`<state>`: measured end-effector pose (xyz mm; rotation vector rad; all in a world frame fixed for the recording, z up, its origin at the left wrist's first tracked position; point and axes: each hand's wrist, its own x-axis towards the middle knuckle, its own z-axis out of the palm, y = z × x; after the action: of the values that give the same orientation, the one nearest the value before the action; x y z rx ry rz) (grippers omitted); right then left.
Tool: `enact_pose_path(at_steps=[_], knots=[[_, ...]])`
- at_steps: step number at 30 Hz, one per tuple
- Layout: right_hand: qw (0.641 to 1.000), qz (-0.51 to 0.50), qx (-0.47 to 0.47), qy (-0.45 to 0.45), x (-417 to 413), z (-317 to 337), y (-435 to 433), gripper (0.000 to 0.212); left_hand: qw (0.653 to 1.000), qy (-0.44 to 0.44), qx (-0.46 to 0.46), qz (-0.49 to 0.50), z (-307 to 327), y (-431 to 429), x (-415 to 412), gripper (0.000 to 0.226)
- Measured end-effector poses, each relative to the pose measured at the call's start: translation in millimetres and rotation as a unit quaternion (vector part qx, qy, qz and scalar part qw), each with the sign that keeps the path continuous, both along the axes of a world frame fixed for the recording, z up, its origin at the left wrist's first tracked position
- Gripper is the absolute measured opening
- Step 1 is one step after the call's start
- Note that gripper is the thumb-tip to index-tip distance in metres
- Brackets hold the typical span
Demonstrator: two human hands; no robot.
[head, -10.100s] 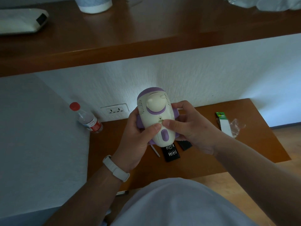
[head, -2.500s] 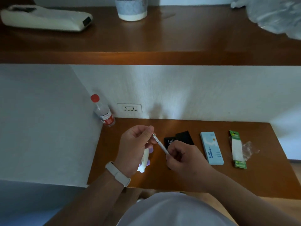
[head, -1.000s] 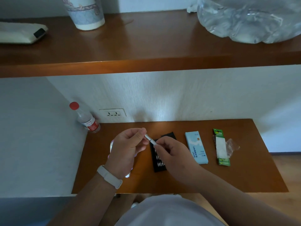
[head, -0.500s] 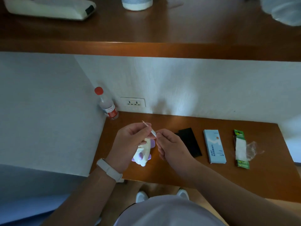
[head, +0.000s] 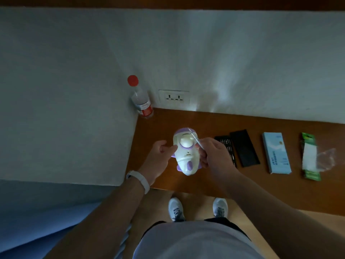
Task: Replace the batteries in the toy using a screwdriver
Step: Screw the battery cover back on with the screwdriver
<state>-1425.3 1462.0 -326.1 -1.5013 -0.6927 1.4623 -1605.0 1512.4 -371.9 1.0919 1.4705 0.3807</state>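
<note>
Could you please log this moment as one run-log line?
toy: on table | left hand: at its side | right hand: grips screwdriver, tip over toy | bit case: open

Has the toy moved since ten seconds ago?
Yes. The toy has come down and left: then it was held up in front of the black bit tray, now it lies on the table left of it.

A desk (head: 242, 189) meets a wall (head: 65, 109) on its left and behind. A bottle (head: 141, 103) stands in the back left corner. The toy (head: 186, 157) fills the left part, with the left hand (head: 158, 158) and right hand (head: 216, 156) close on either side. To the right lie a bit tray (head: 223, 140), lid (head: 244, 148), box (head: 276, 152) and packet (head: 310, 156), with bare strips between lid, box and packet. The front edge is bare.
</note>
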Motion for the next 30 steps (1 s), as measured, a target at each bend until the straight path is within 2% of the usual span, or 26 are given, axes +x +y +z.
enact_pose_path(at_steps=[3, 5, 7, 9, 13, 18, 22, 25, 30], knots=[[0.999, -0.039, -0.011, 0.016, -1, -11, 7, 0.048, 0.998, -0.034, -0.050, 0.025, -14, 10, 2, 0.088], [0.998, -0.053, -0.015, 0.015, 0, -20, 10, 0.038, 0.995, -0.060, -0.079, 0.023, -26, 13, 5, 0.081], [0.998, -0.058, -0.015, 0.018, 0, -26, 12, 0.031, 0.987, -0.116, -0.106, 0.012, -37, 15, 7, 0.065], [0.997, -0.064, -0.011, 0.032, -2, -31, 13, 0.025, 0.978, -0.168, -0.119, -0.017, -43, 14, 9, 0.058], [0.996, -0.071, -0.003, 0.048, -4, -36, 14, 0.042, 0.963, -0.240, -0.126, -0.007, -47, 12, 13, 0.068], [0.995, -0.077, -0.002, 0.061, -5, -39, 15, 0.033, 0.958, -0.258, -0.125, 0.012, -49, 14, 17, 0.069], [0.995, -0.083, -0.006, 0.058, -3, -41, 15, 0.033, 0.953, -0.276, -0.123, 0.021, -45, 13, 19, 0.089], [0.994, -0.079, -0.003, 0.075, -2, -37, 12, 0.029, 0.952, -0.283, -0.114, 0.042, -40, 9, 20, 0.077], [0.994, -0.032, 0.024, 0.102, 1, -14, 7, 0.028, 0.946, -0.308, -0.069, 0.078, -21, 1, 20, 0.074]])
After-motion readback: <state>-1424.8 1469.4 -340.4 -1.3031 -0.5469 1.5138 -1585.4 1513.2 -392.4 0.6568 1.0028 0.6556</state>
